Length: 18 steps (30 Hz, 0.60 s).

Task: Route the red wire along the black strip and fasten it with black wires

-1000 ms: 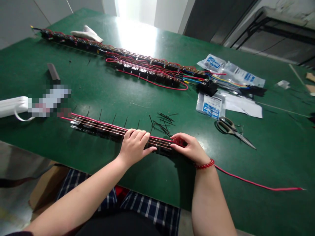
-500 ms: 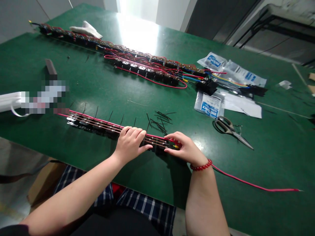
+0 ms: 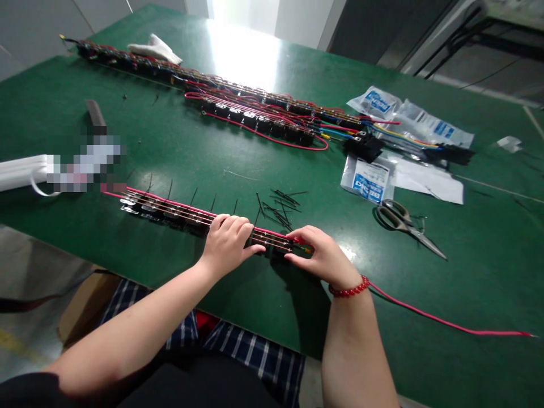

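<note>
A long black strip with thin copper rods (image 3: 170, 214) lies along the near side of the green table (image 3: 178, 141), with a red wire (image 3: 429, 314) running along its far edge and out past my right wrist. My left hand (image 3: 227, 241) is closed over the strip right of its middle, fingers on the far side and thumb toward the right. At the right end, my right hand (image 3: 318, 255) has thumb and fingers around the strip's tip. A small green-yellow wire end (image 3: 305, 249) shows between them. Thin black cable ties (image 3: 193, 195) stick up along the strip's far side.
Loose black cable ties (image 3: 278, 209) lie beyond my hands. Scissors (image 3: 408, 226) and printed plastic bags (image 3: 369, 178) are to the right. Longer wired strips (image 3: 255, 119) stretch across the back, near a white glove (image 3: 157, 50). A blurred patch covers things at left.
The whole view has shifted slightly. Both hands keep nearly the same places on the strip; the right fingers have moved only a little around its end.
</note>
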### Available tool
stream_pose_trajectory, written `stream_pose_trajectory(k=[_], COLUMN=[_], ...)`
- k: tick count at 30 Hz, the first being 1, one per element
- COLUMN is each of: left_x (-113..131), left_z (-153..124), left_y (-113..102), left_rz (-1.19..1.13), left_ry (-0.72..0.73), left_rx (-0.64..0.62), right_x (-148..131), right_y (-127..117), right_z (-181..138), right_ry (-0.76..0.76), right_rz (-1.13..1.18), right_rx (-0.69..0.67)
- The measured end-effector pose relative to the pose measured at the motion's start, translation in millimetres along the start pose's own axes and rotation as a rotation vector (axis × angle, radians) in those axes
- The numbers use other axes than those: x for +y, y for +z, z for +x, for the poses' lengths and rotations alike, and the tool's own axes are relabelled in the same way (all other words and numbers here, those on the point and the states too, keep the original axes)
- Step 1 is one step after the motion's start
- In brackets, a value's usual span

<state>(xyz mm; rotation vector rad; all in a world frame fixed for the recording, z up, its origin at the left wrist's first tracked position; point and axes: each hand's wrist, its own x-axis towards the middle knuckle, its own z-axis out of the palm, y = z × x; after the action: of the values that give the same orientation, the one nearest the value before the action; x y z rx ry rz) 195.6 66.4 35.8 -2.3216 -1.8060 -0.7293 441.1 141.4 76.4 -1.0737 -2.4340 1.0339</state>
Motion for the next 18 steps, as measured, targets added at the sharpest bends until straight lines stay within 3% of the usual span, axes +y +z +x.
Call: stream_pose_trajectory(k=[9,18], left_x=[0.5,1.7], left_z=[-0.1,0.7], left_y=[0.3,-1.7], left_rz=[0.022,0.024], left_ry=[-0.015,-0.018], left_rx=[-0.013,-0.011], right_x=[0.7,1.4], right_y=[-0.1,1.7], right_z=[2.3,3.7], right_ry=[-0.07,-0.046], right_rz=[-0.093,-0.009], right_rx=[0.022,0.018])
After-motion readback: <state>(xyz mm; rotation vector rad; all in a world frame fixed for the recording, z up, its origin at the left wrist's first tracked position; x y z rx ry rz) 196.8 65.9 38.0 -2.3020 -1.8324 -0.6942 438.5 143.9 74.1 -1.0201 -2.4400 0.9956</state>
